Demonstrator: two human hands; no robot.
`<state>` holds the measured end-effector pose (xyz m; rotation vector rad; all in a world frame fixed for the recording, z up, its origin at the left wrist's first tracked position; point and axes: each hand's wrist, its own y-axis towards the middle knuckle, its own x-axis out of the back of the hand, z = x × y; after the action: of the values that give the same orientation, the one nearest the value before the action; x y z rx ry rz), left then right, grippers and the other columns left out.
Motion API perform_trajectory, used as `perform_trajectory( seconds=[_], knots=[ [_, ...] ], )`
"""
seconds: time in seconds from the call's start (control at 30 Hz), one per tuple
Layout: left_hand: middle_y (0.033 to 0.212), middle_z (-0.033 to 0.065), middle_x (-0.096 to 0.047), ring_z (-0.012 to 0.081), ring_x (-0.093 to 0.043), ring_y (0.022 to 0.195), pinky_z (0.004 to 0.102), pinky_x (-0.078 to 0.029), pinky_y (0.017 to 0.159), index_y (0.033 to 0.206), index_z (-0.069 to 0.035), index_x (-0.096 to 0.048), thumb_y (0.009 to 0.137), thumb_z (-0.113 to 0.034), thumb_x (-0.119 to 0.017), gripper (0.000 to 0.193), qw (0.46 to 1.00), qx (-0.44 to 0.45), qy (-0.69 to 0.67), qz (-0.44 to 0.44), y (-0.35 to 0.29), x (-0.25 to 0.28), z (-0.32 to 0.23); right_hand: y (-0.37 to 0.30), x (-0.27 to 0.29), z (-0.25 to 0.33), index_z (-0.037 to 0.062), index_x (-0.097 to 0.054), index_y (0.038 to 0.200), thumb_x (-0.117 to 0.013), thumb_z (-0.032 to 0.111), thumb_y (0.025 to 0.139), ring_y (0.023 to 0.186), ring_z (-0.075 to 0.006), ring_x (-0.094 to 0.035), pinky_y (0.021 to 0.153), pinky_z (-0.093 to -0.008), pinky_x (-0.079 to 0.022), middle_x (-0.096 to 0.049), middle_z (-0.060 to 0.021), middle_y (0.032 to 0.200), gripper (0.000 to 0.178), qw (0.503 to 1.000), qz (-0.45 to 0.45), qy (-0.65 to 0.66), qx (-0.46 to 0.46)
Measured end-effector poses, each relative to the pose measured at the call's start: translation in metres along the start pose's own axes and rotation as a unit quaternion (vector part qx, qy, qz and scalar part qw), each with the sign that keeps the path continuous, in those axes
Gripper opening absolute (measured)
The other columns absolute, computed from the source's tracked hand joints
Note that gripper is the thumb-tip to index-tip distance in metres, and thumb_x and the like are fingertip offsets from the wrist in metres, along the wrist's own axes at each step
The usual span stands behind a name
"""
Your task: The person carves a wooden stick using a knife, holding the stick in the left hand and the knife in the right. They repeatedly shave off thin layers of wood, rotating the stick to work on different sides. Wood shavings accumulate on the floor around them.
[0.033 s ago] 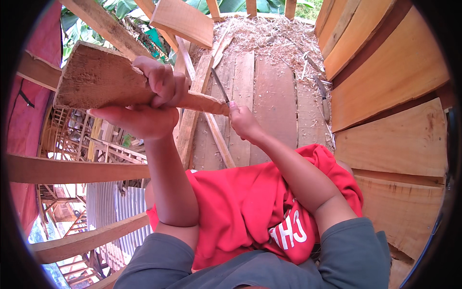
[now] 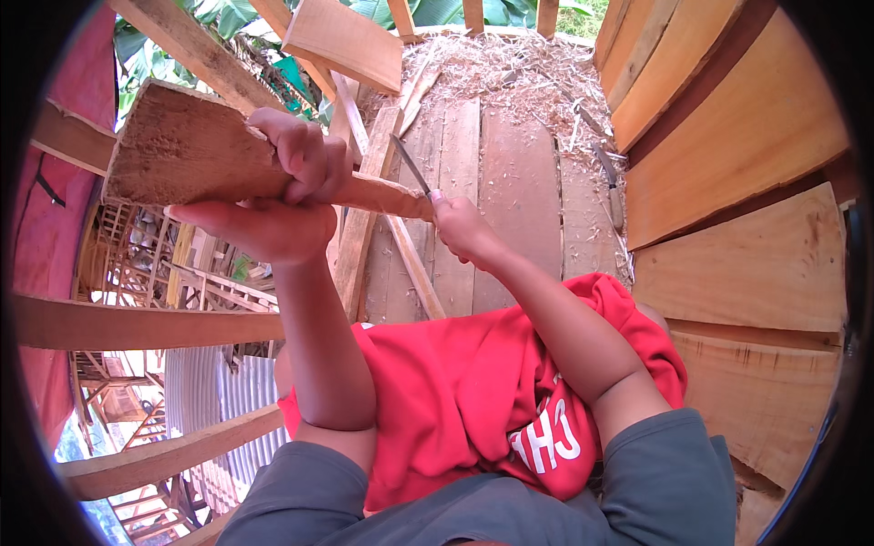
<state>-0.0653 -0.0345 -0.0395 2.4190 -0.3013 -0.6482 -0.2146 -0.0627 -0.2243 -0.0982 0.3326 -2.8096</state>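
Note:
My left hand (image 2: 273,196) is closed around a rough piece of wood (image 2: 187,150), broad and flat at its left end and narrowing to a handle-like bar on the right. The thumb lies along the underside of the broad part, and the fingers wrap over the top. At the far end of the narrow bar, my right hand (image 2: 464,227) grips a knife (image 2: 411,162). Its thin blade points up and away to the left, close against the bar's end. The knife's grip is mostly hidden inside my fist.
Wood shavings (image 2: 519,77) cover the far part of the plank floor (image 2: 519,191). Another knife (image 2: 612,187) lies at the right by the board wall (image 2: 728,136). Wooden rails (image 2: 146,320) and an upright beam (image 2: 369,214) stand on the left. Red cloth (image 2: 473,373) covers my lap.
The knife blade has tipped slightly to the left. My left hand and the piece of wood are almost where they were.

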Motion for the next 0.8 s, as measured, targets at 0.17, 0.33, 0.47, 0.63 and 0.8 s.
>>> perform_trajectory(
  seconds=[0.17, 0.33, 0.47, 0.63, 0.8],
  knots=[
    [0.053, -0.0065, -0.029, 0.0061, -0.020, 0.042, 0.0237, -0.020, 0.042, 0.079, -0.011, -0.045, 0.065, -0.091, -0.046, 0.081, 1.000, -0.002, 0.000, 0.002, -0.001, 0.005, -0.003, -0.005, 0.007, 0.012, 0.0127, -0.038, 0.068, -0.030, 0.046, 0.101, 0.037, -0.0074, -0.028, 0.033, -0.0274, -0.023, -0.033, 0.0033, 0.051, 0.048, 0.989, 0.058, 0.071, -0.112],
    [0.052, -0.0060, -0.029, 0.0066, -0.021, 0.041, 0.0245, -0.020, 0.042, 0.079, -0.012, -0.044, 0.064, -0.090, -0.048, 0.080, 0.999, -0.007, -0.010, -0.038, -0.001, 0.016, -0.007, -0.002, 0.019, 0.032, 0.0129, -0.037, 0.071, -0.030, 0.049, 0.100, 0.037, -0.0081, -0.022, 0.034, -0.0279, -0.017, -0.031, 0.0035, 0.053, 0.047, 0.979, 0.024, 0.192, -0.060],
    [0.052, -0.0059, -0.029, 0.0068, -0.022, 0.040, 0.0246, -0.020, 0.042, 0.077, -0.012, -0.043, 0.064, -0.090, -0.049, 0.079, 0.997, -0.010, -0.006, -0.070, -0.002, 0.017, -0.008, -0.014, 0.003, 0.023, 0.0129, -0.036, 0.071, -0.030, 0.049, 0.100, 0.037, -0.0063, -0.022, 0.033, -0.0256, -0.017, -0.030, 0.0047, 0.052, 0.047, 0.962, 0.120, 0.130, -0.210],
    [0.051, -0.0062, -0.029, 0.0070, -0.022, 0.040, 0.0243, -0.020, 0.042, 0.077, -0.012, -0.042, 0.065, -0.090, -0.048, 0.079, 0.999, 0.000, -0.027, -0.023, 0.000, 0.022, -0.008, -0.006, 0.003, 0.020, -0.0024, -0.053, 0.066, -0.033, 0.042, 0.100, 0.053, -0.0276, -0.054, 0.058, -0.0425, -0.045, -0.055, -0.0152, 0.058, 0.060, 0.999, -0.011, -0.038, 0.018],
    [0.051, -0.0064, -0.029, 0.0069, -0.023, 0.040, 0.0242, -0.020, 0.043, 0.077, -0.012, -0.042, 0.065, -0.091, -0.046, 0.079, 0.998, -0.014, -0.004, -0.065, -0.004, 0.023, -0.011, -0.010, 0.003, 0.034, -0.0059, -0.058, 0.078, -0.035, 0.039, 0.100, 0.070, -0.0406, -0.061, 0.068, -0.0458, -0.046, -0.061, -0.0253, 0.071, 0.056, 0.991, -0.014, -0.127, 0.043]
  ],
)
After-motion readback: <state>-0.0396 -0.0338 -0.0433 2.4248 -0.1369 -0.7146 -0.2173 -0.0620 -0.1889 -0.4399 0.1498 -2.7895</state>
